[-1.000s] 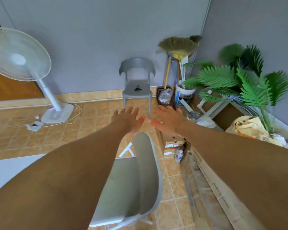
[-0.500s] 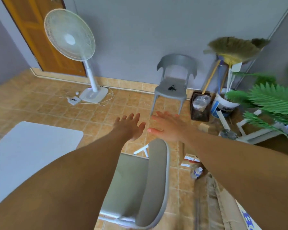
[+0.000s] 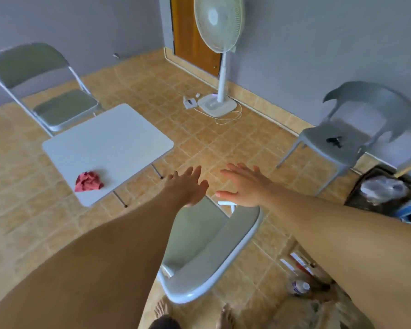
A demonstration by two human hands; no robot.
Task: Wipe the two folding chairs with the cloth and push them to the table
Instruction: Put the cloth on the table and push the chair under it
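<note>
A grey folding chair stands right below me, its backrest nearest my feet. Both arms reach out over it. My left hand and my right hand are empty with fingers spread, hovering above the front of its seat. A second folding chair stands at the far left behind a small white table. A crumpled red cloth lies near the table's front corner, to the left of my left hand.
A grey plastic chair with a small black object on its seat stands by the right wall. A white pedestal fan with its cord stands at the back by a wooden door. Bags and clutter fill the right floor.
The view has swung left: the table, the red cloth and the second folding chair came into sight, and the plant and broom left it. Both hands stay open over the near chair.
</note>
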